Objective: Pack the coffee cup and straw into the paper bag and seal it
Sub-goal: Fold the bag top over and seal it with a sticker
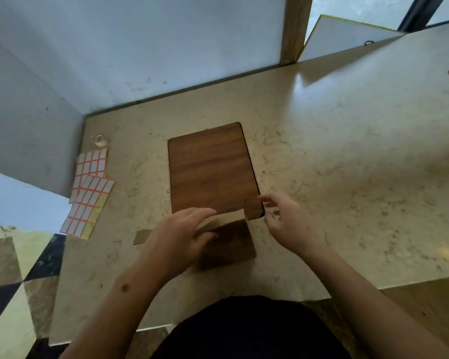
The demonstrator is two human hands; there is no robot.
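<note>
Left hand (182, 229) presses the light, crease-prone paper bag (226, 242) flat under straight fingers; right hand (283, 216) hovers released beside its top edge, the best grip.

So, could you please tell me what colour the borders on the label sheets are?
Orange-red borders around white labels on the label sheets, clearest in the head view.
</note>
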